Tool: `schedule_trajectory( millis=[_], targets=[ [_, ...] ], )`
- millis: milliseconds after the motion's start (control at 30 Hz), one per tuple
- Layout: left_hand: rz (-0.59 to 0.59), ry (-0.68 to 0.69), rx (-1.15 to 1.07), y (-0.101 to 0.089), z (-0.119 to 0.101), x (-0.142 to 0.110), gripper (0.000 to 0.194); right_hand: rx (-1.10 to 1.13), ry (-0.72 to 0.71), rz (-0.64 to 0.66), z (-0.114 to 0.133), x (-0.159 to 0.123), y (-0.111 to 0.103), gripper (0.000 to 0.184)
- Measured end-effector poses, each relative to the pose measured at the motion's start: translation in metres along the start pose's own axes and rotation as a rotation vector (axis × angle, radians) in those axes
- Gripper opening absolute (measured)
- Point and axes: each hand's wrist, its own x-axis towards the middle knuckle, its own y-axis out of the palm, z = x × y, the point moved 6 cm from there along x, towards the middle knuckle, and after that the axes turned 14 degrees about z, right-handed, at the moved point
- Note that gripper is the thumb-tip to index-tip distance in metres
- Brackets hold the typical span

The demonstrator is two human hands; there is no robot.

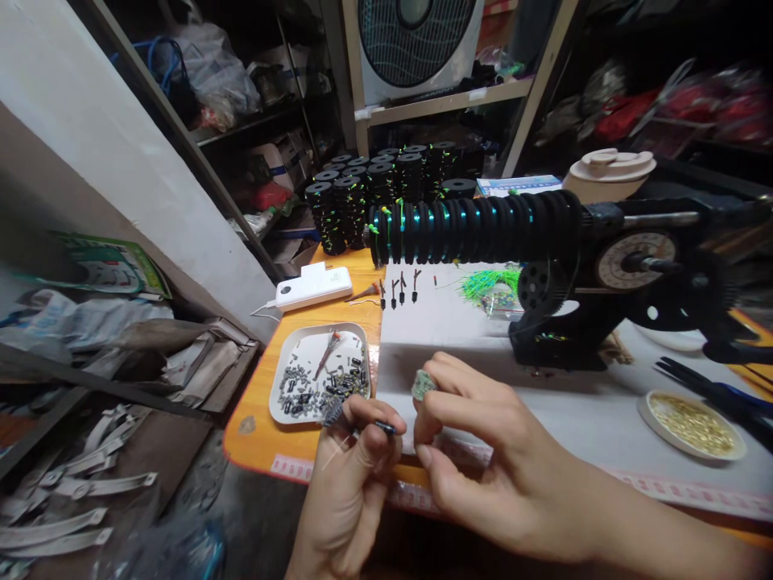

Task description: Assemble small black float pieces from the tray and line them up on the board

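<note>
My left hand point(356, 475) is closed, pinching a small black cylindrical piece point(385, 428) between thumb and forefinger. A grey ribbed wrap point(332, 411) shows at one of its fingers, and a thin pale strand crosses the palm. Close by on the right, my right hand point(483, 451) has thumb and forefinger brought together; anything between them is too small to make out. A greenish wrap point(423, 385) covers one of its fingertips. Beyond the left hand, a white tray point(279, 362) holds many small grey and black pieces and a brown-orange bristly bundle point(328, 354).
A black winding machine point(561, 306) carries a ribbed roller point(477, 225) wound with blue-green line. Behind stand several black spools point(350, 201). Four-pronged black pieces point(402, 290), green strands point(492, 283), a white power adapter point(314, 287), a dish of golden bits point(694, 427) and pliers point(718, 395) lie around.
</note>
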Motion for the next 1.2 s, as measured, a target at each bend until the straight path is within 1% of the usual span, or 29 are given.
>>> schedule_trajectory(
  millis=[167, 267, 333, 433, 533, 567, 600, 633, 700, 833, 900, 933, 1000, 1067, 1100, 1133, 1200],
  targets=[
    [0.006, 0.026, 0.042, -0.001, 0.000, -0.001, 0.017, 0.020, 0.017, -0.016, -0.005, -0.002, -0.001, 0.013],
    [-0.005, 0.068, 0.124, -0.003, -0.003, -0.001, 0.014, 0.004, -0.018, -0.056, -0.010, -0.003, -0.003, 0.012],
    [-0.021, 0.127, 0.226, -0.005, -0.007, -0.001, 0.011, -0.023, -0.060, -0.079, -0.011, -0.003, -0.005, 0.015],
    [-0.034, 0.267, 0.417, -0.002, -0.018, -0.003, 0.008, -0.027, -0.099, -0.098, -0.010, -0.004, -0.007, 0.018],
    [-0.027, 0.390, 0.684, 0.007, -0.028, -0.007, 0.014, 0.020, -0.048, -0.084, -0.010, -0.002, -0.008, 0.017],
    [-0.022, 0.413, 0.728, 0.010, -0.030, -0.009, 0.014, 0.037, -0.027, -0.076, -0.010, -0.002, -0.008, 0.017],
    [-0.016, 0.418, 0.720, 0.011, -0.031, -0.009, 0.012, 0.049, -0.013, -0.068, -0.009, -0.001, -0.008, 0.016],
    [-0.012, 0.405, 0.667, 0.011, -0.031, -0.009, 0.009, 0.055, -0.008, -0.064, -0.009, -0.001, -0.008, 0.016],
    [-0.017, 0.345, 0.491, 0.010, -0.027, -0.008, 0.007, 0.056, -0.015, -0.052, -0.007, -0.001, -0.008, 0.016],
    [-0.073, 0.264, 0.203, 0.011, -0.018, -0.007, 0.017, 0.005, -0.081, 0.002, -0.003, 0.000, -0.003, 0.011],
    [-0.048, 0.233, 0.101, 0.013, -0.014, -0.007, 0.018, -0.096, -0.129, 0.021, -0.001, 0.001, -0.001, 0.005],
    [-0.011, 0.217, 0.082, 0.015, -0.013, -0.007, 0.017, -0.173, -0.159, 0.026, 0.000, 0.001, -0.002, 0.008],
    [0.059, 0.187, 0.108, 0.016, -0.012, -0.007, 0.014, -0.390, -0.263, 0.017, 0.005, 0.000, -0.003, 0.013],
    [0.089, 0.152, 0.211, 0.012, -0.013, -0.006, 0.014, -0.639, -0.380, -0.035, 0.010, -0.006, -0.007, 0.010],
    [0.083, 0.135, 0.276, 0.010, -0.014, -0.006, 0.015, -0.750, -0.416, -0.063, 0.012, -0.009, -0.009, 0.011],
    [0.065, 0.119, 0.346, 0.007, -0.016, -0.006, 0.016, -0.837, -0.436, -0.088, 0.012, -0.012, -0.010, 0.013],
    [0.025, 0.076, 0.506, 0.004, -0.020, -0.006, 0.013, -0.946, -0.449, -0.099, 0.009, -0.016, -0.010, 0.009]
  ],
)
